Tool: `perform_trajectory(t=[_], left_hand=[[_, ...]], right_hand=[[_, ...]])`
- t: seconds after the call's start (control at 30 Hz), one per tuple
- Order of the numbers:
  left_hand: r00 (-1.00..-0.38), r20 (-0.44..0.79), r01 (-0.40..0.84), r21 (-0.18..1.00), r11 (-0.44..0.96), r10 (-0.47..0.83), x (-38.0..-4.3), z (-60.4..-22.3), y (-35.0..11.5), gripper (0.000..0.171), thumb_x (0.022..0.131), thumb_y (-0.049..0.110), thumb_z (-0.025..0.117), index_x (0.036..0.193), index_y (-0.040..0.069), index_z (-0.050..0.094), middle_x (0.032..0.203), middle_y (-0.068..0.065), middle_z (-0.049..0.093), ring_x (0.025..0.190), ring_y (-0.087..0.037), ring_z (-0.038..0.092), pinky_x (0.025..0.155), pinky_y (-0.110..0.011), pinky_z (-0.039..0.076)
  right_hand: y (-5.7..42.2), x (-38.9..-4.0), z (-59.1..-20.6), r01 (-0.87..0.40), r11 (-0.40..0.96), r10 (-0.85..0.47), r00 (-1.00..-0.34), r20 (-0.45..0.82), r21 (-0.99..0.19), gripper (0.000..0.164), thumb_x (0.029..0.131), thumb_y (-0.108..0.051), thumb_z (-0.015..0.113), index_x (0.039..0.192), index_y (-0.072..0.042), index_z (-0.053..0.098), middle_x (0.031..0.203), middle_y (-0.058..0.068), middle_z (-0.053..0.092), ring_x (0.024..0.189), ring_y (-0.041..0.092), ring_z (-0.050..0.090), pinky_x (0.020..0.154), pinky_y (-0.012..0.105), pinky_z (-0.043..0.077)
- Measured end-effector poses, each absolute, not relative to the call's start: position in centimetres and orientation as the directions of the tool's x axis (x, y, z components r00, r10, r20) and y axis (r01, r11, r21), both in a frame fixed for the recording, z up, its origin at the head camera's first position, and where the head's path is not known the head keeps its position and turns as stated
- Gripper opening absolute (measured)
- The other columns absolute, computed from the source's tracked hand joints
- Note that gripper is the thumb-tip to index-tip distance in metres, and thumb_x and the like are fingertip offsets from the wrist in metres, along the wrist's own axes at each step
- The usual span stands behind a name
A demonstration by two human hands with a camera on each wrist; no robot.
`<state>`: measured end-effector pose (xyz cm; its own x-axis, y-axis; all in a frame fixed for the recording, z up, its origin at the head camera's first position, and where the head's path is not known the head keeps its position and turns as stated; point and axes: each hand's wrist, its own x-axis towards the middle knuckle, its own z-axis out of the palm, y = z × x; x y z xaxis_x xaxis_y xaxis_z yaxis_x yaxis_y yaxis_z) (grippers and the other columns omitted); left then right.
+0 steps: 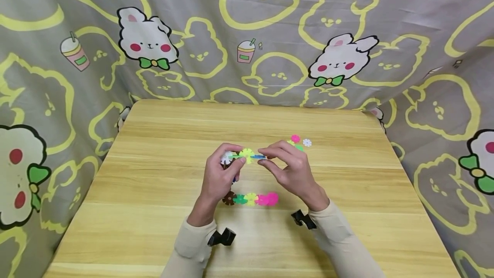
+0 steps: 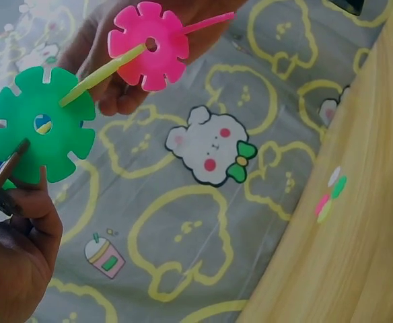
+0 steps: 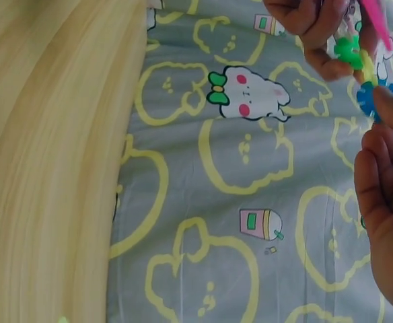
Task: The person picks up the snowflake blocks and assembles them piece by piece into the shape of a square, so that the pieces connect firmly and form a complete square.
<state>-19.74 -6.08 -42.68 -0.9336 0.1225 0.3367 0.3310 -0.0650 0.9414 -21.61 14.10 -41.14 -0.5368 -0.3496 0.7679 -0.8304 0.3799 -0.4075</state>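
Notched plastic snowflake discs are joined by their slots into a chain above the table. My left hand [image 1: 218, 177] grips it near a white disc [image 1: 227, 158] and a yellow disc [image 1: 247, 154]. At the chain's right end, my right hand [image 1: 291, 168] pinches a blue disc [image 3: 367, 101] between thumb and fingers. A second row, nearer me, has a brown disc [image 1: 229, 199], a green disc [image 2: 21, 101], a yellow disc [image 1: 251, 199] and pink discs [image 2: 163, 64]. This row looks joined to the held piece. My left fingers hide the join.
Toward the back right of the wooden table [image 1: 162, 140] lie a loose pink disc [image 1: 295, 138], a white disc [image 1: 307, 142], a green disc and a yellow disc. A patterned curtain [image 1: 216, 7] surrounds the table's back and sides.
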Motion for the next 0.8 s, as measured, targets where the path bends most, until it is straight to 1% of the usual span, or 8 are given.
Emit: perform_trajectory(t=[0.1,0.2,0.27,0.37,0.5,0.6,0.7,0.8], left_hand=[[-0.939,0.329,0.324,0.944,-0.059,0.105,-19.8,-42.6,-6.3,0.018,0.092,0.002,0.062,0.109,0.000,0.061,0.055,-0.015,0.051,0.044,-0.012,0.048,0.039,-0.026,0.039],[-0.940,0.330,0.326,0.944,-0.051,0.091,-19.8,-42.6,-6.4,0.017,0.092,0.002,0.062,0.108,0.000,0.061,0.056,-0.014,0.051,0.044,-0.012,0.048,0.039,-0.027,0.040],[-0.938,0.336,0.333,0.942,-0.051,0.087,-19.8,-42.6,-6.5,0.017,0.091,0.002,0.062,0.108,0.000,0.061,0.056,-0.014,0.051,0.044,-0.012,0.048,0.039,-0.027,0.041],[-0.937,0.341,0.337,0.940,-0.052,0.082,-19.8,-42.5,-6.6,0.017,0.091,0.001,0.062,0.109,0.000,0.061,0.057,-0.013,0.051,0.045,-0.012,0.048,0.039,-0.027,0.041],[-0.937,0.341,0.337,0.940,-0.054,0.079,-19.8,-42.4,-6.8,0.018,0.092,0.002,0.061,0.110,0.000,0.061,0.057,-0.012,0.051,0.045,-0.013,0.049,0.040,-0.027,0.041],[-0.938,0.337,0.333,0.941,-0.052,0.079,-19.8,-42.3,-6.8,0.019,0.092,0.003,0.062,0.111,0.001,0.061,0.057,-0.012,0.051,0.045,-0.013,0.049,0.039,-0.027,0.041],[-0.940,0.331,0.328,0.943,-0.048,0.082,-19.8,-42.2,-6.8,0.019,0.092,0.004,0.062,0.111,0.002,0.062,0.057,-0.011,0.051,0.045,-0.013,0.049,0.039,-0.027,0.040],[-0.941,0.328,0.326,0.944,-0.044,0.082,-19.8,-42.2,-6.8,0.019,0.092,0.004,0.062,0.111,0.002,0.062,0.057,-0.011,0.051,0.045,-0.013,0.049,0.039,-0.027,0.040]], right_hand=[[14.6,-22.1,-41.6,-0.825,0.388,-0.335,-0.542,0.771,-0.411,0.030,0.070,0.003,0.082,0.098,-0.004,0.074,0.088,0.004,0.069,0.074,0.015,0.066,0.070,0.020,0.055],[15.2,-22.8,-42.1,-0.801,0.423,-0.305,-0.566,0.766,-0.423,0.028,0.071,0.002,0.082,0.097,-0.004,0.074,0.088,0.005,0.070,0.073,0.017,0.065,0.069,0.021,0.054],[15.8,-23.4,-42.6,-0.761,0.473,-0.279,-0.607,0.744,-0.444,0.026,0.073,-0.001,0.082,0.097,-0.004,0.074,0.087,0.005,0.070,0.074,0.016,0.065,0.069,0.022,0.053],[17.1,-24.5,-43.5,-0.658,0.566,-0.227,-0.704,0.673,-0.497,0.021,0.078,-0.006,0.079,0.098,-0.005,0.073,0.089,0.007,0.070,0.076,0.018,0.064,0.069,0.028,0.054],[19.4,-26.3,-45.2,-0.416,0.694,-0.126,-0.874,0.469,-0.588,0.022,0.084,-0.011,0.075,0.104,-0.006,0.072,0.096,0.010,0.067,0.083,0.023,0.064,0.072,0.038,0.053],[21.2,-27.7,-46.9,-0.216,0.760,-0.060,-0.963,0.264,-0.613,0.025,0.087,-0.015,0.071,0.111,-0.007,0.070,0.104,0.013,0.064,0.092,0.029,0.063,0.079,0.044,0.051],[22.7,-28.8,-48.5,-0.076,0.786,-0.016,-0.995,0.103,-0.614,0.029,0.089,-0.017,0.067,0.117,-0.007,0.069,0.111,0.017,0.063,0.100,0.034,0.062,0.085,0.047,0.049],[23.6,-29.4,-49.8,-0.001,0.792,0.010,-1.000,0.016,-0.611,0.032,0.090,-0.017,0.064,0.119,-0.005,0.067,0.114,0.019,0.063,0.102,0.036,0.062,0.088,0.048,0.049]])
